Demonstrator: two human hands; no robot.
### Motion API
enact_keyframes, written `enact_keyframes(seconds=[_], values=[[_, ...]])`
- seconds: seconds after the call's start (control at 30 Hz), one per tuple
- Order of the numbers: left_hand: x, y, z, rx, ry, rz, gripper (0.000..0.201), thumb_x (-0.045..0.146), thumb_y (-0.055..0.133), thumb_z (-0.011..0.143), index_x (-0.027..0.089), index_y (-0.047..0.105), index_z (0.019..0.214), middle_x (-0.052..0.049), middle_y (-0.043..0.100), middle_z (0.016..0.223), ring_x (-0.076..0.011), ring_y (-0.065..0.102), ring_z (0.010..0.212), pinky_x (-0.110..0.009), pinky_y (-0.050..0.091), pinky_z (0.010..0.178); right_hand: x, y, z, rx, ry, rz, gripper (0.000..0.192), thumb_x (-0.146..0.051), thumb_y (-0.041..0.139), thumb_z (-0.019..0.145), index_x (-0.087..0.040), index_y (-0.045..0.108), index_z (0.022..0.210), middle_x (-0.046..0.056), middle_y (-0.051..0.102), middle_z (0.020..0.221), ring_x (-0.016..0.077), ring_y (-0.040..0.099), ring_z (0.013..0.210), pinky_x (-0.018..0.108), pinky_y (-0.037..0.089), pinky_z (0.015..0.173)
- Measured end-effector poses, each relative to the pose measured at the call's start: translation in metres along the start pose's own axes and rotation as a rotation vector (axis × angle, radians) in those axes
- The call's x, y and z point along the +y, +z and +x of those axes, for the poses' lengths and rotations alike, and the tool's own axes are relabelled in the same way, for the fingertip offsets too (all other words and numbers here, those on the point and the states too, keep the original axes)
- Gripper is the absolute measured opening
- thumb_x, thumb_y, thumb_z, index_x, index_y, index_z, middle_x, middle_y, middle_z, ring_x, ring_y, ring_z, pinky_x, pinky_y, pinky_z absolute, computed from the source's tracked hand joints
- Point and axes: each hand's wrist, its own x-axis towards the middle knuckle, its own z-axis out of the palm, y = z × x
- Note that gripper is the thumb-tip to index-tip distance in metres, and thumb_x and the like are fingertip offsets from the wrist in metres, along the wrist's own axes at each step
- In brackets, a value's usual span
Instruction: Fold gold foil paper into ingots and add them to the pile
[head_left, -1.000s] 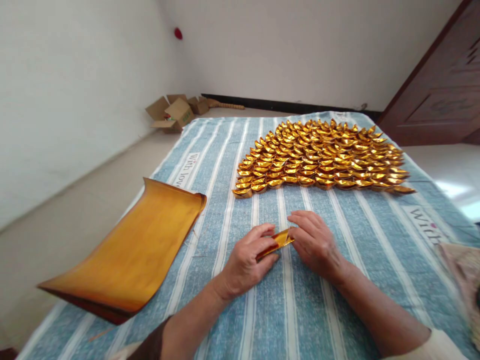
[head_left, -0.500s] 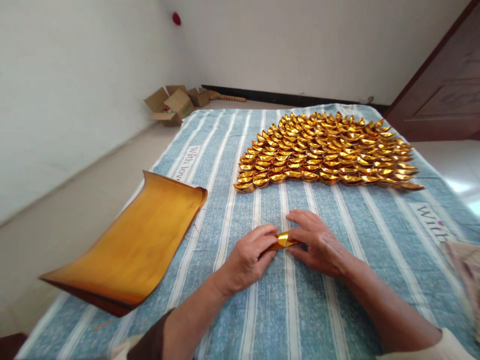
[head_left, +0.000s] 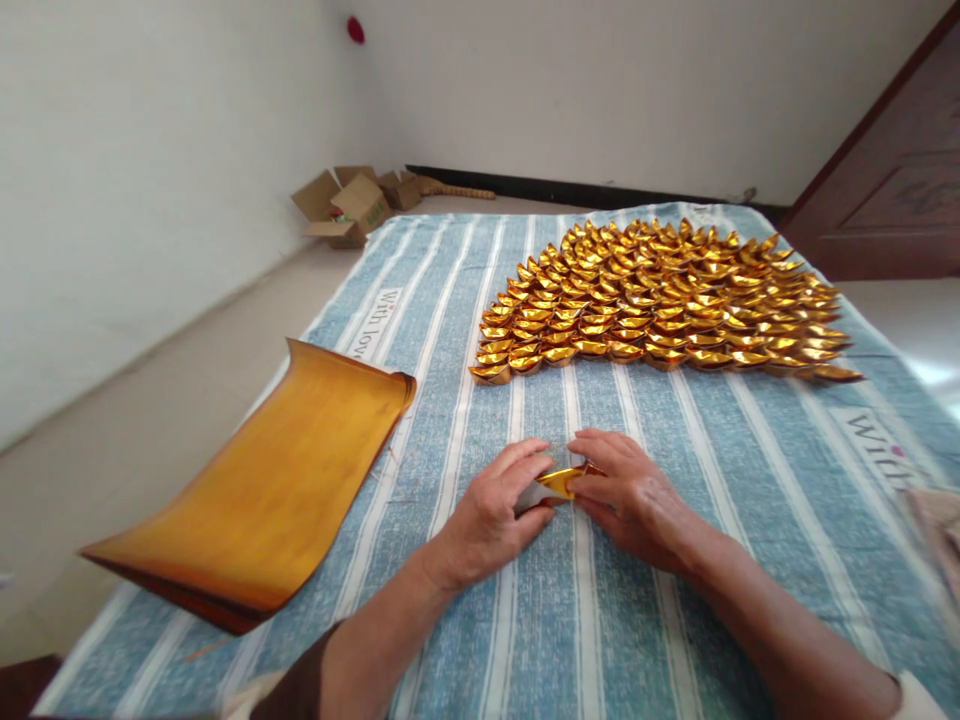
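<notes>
My left hand [head_left: 491, 515] and my right hand [head_left: 630, 495] meet over a blue striped cloth [head_left: 600, 620], both pinching one small folded piece of gold foil paper [head_left: 559, 484] between the fingertips. The paper is partly folded, with a pale underside showing at its left. Beyond the hands lies a large patch of several finished gold paper ingots [head_left: 660, 300] set in overlapping rows. To my left rests a curled stack of gold paper sheets [head_left: 262, 490], hanging over the cloth's left edge.
Open cardboard boxes [head_left: 349, 205] sit on the floor by the far white wall. A dark wooden door [head_left: 885, 190] stands at the right. A brownish object [head_left: 937, 515] shows at the right edge of the cloth. Printed lettering marks the cloth on both sides.
The gold paper went from a flat strip held at an angle to a shorter, folded shape between the fingertips. Both hands closed in toward each other slightly.
</notes>
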Motion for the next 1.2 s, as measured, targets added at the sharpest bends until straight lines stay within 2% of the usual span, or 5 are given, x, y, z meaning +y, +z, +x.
enact_keyframes(seconds=[0.1,0.27,0.43,0.73,1.2], values=[[-0.002,-0.004,-0.001,0.03,-0.055,0.026,0.042,0.015,0.07,0.073,0.017,0.057,0.113,-0.015,0.054,0.128,-0.0267,0.051,0.121,-0.049,0.044,0.101,0.001,0.002,-0.001,0.002,0.015,0.013,0.011,-0.015,0.06,0.083,-0.02,0.07,0.081,0.01,0.063,0.111,0.0265,0.053,0.113,0.046,0.045,0.092],[-0.002,-0.006,-0.002,0.03,-0.143,0.028,0.015,0.013,0.067,0.073,0.017,0.06,0.086,-0.013,0.053,0.129,-0.0263,0.052,0.12,-0.049,0.044,0.099,0.001,0.005,-0.002,0.006,0.032,0.019,0.009,-0.017,0.063,0.081,-0.02,0.069,0.076,0.009,0.063,0.111,0.0265,0.053,0.113,0.046,0.045,0.093],[0.0,-0.006,-0.001,0.043,-0.197,0.008,0.013,0.009,0.067,0.071,0.016,0.056,0.073,-0.012,0.054,0.129,-0.0254,0.052,0.118,-0.048,0.044,0.099,0.0,0.009,-0.002,0.047,0.035,0.011,0.015,-0.016,0.059,0.083,-0.019,0.067,0.072,0.011,0.063,0.109,0.0277,0.054,0.111,0.047,0.046,0.09],[0.003,-0.006,0.003,0.06,-0.138,-0.024,0.01,0.009,0.061,0.077,0.017,0.063,0.073,-0.002,0.063,0.079,-0.0145,0.06,0.075,-0.028,0.051,0.07,-0.004,0.013,-0.003,0.077,0.065,0.014,0.021,-0.016,0.054,0.088,-0.019,0.067,0.072,0.01,0.064,0.107,0.0261,0.053,0.112,0.046,0.046,0.092],[0.004,-0.005,0.004,0.029,-0.157,0.026,0.009,0.014,0.059,0.081,0.019,0.065,0.077,-0.001,0.061,0.076,-0.0151,0.058,0.074,-0.026,0.048,0.065,-0.008,0.013,-0.002,0.117,0.122,0.039,0.02,-0.014,0.052,0.087,-0.02,0.068,0.076,0.009,0.062,0.108,0.0256,0.053,0.108,0.047,0.047,0.09]])
